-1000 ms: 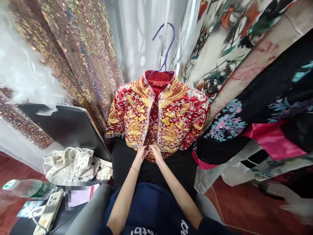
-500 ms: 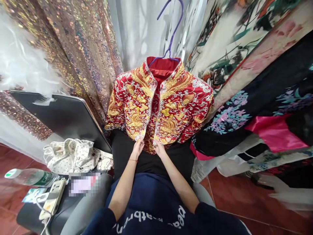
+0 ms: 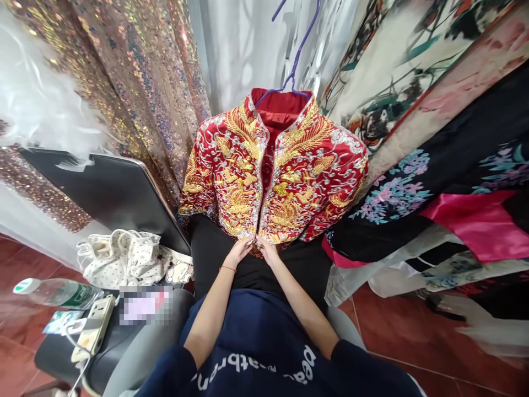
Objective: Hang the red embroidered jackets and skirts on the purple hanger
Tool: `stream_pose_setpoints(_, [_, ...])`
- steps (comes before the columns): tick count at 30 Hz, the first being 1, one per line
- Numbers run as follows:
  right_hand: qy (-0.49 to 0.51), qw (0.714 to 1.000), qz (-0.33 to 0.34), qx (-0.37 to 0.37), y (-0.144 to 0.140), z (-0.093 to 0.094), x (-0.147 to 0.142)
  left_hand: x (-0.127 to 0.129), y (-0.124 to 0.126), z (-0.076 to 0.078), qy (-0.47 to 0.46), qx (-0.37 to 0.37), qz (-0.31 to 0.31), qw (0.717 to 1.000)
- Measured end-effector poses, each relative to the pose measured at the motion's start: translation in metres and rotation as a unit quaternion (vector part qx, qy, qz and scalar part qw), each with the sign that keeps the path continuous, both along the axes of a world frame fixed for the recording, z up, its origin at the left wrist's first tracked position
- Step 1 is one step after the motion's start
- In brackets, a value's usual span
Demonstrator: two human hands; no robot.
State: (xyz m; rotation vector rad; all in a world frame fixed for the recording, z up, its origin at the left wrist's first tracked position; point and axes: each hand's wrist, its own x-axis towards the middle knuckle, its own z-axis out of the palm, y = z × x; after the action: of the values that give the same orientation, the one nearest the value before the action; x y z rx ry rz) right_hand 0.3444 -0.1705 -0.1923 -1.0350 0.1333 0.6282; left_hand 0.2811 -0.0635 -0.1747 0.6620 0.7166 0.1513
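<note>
I see a red jacket [image 3: 287, 176] thick with gold and silver embroidery, upright and facing me on a purple hanger [image 3: 293, 73]. Its stand-up collar gapes, showing me the plain red inside and a label [image 3: 278, 118] marked S. The front is unfastened: both silver-trimmed edges part at the neck and come together near the hem. The sleeves slope outward, and the lower part rests against a black surface [image 3: 206, 251].
</note>
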Motion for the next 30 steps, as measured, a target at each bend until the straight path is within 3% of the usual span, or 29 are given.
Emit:
stream_pose_setpoints(11, [0.021,0.999,0.016,-0.034,0.003,-0.001,-0.003,-0.002,-0.012,-0.005,-0.028,-0.022,0.035,0.999])
stream_pose_setpoints(30, [0.017,0.997,-0.070,-0.041,0.009,0.000,-0.011,0.002,-0.016,-0.010,-0.041,-0.017,0.059,0.997])
